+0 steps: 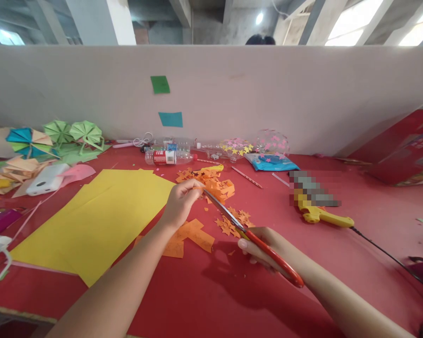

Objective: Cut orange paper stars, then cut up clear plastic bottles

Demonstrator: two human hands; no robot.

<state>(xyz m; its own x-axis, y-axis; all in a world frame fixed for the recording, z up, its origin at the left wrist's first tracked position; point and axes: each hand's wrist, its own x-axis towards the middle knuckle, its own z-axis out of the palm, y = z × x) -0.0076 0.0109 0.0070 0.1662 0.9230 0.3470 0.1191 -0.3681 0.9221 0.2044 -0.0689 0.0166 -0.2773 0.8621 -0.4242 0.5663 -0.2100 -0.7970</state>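
My right hand (268,241) is wrapped round the red handles of a pair of scissors (275,259). The blades point up and left, with their tips at the fingers of my left hand (179,203). That hand pinches a small piece of orange paper, mostly hidden by the fingers. Just beyond the blades lies a heap of orange paper scraps (213,185). Cut orange paper stars (232,223) are spread beside the scissors. Orange paper pieces with drawn lines (192,235) rest on the red table, partly behind my left forearm.
Yellow paper sheets (109,216) lie to the left. A yellow-handled glue gun (326,218), partly pixelated, is at right with its cord. Plastic bottles (169,157), a blue packet (273,162) and a striped pencil (246,177) lie toward the white partition (211,103). Folded paper umbrellas (30,141) stand far left.
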